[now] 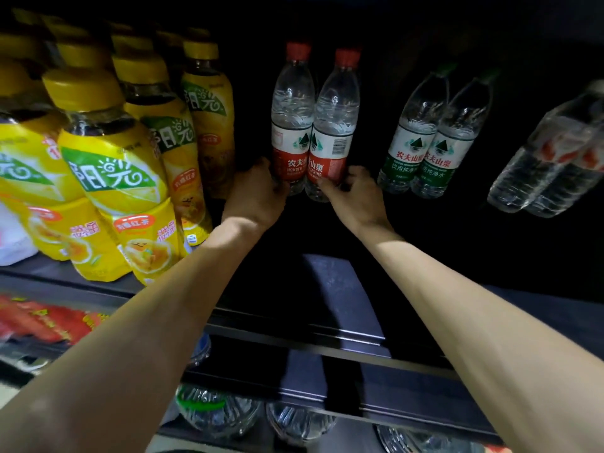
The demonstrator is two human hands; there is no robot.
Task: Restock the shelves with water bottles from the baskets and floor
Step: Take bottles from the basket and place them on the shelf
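Two clear water bottles with red caps and red-and-white labels stand side by side deep on the dark shelf (340,289). My left hand (256,196) grips the base of the left bottle (291,125). My right hand (354,194) grips the base of the right bottle (335,129). Both bottles are upright and touch each other. Both arms reach far into the shelf.
Yellow tea bottles (111,178) crowd the shelf's left side. Two green-label water bottles (431,138) stand to the right, with more clear bottles (552,165) at the far right. Large water bottles (215,410) sit on the lower shelf. Red packets (42,318) lie at lower left.
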